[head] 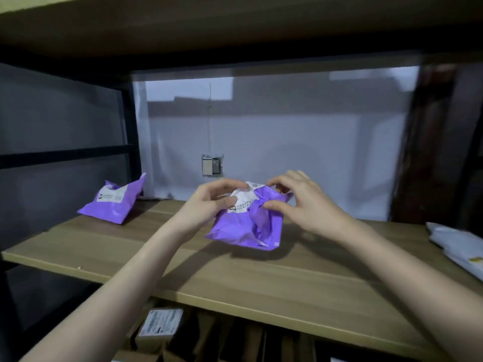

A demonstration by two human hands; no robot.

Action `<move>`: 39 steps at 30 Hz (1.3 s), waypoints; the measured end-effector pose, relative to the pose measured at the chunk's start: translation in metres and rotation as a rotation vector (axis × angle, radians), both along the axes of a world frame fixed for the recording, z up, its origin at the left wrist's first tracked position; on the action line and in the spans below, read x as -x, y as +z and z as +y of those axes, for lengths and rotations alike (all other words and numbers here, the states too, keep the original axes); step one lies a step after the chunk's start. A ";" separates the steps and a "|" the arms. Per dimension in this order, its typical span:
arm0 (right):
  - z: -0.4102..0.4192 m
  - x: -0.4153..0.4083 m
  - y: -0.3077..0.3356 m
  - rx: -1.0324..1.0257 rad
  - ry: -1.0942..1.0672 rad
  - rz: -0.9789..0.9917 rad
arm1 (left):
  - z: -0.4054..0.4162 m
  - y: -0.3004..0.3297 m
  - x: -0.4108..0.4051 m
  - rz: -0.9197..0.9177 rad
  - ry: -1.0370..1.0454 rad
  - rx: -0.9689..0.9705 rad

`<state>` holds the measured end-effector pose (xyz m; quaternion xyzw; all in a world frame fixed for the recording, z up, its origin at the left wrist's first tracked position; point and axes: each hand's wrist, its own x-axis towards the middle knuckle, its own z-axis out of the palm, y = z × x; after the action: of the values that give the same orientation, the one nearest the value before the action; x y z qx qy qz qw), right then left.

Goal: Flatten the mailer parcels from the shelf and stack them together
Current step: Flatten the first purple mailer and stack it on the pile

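Both hands grip the crumpled purple parcel (245, 220) by its top, the left hand (209, 202) pinching the white label side, the right hand (298, 202) the bunched plastic, its lower end seemingly resting on the shelf (261, 278) below them. Pulling unevenly could tear the thin film (it looks flimsy). Another parcel (113, 201) waits far left of the hands.

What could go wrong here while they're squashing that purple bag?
The crumpled purple plastic mailer, pinched at its top by the left hand and right hand, could tear or lose its white label. Held above the wooden shelf board near its front edge, it might slip and drop off.
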<state>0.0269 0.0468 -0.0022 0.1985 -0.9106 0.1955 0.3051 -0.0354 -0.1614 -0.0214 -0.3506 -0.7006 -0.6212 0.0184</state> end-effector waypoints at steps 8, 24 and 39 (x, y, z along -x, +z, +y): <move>0.043 -0.030 -0.010 0.038 -0.134 -0.058 | 0.062 -0.008 -0.022 0.038 0.036 0.172; 0.079 -0.050 -0.003 0.063 -0.268 0.054 | 0.081 -0.012 -0.025 0.366 0.221 0.244; 0.055 -0.039 0.009 0.048 -0.151 -0.017 | 0.107 -0.001 -0.034 0.673 0.329 0.236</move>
<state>0.0664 0.1018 0.0070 0.1203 -0.9206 0.1957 0.3159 -0.0013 -0.0545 -0.0220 -0.4172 -0.7691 -0.3754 0.3060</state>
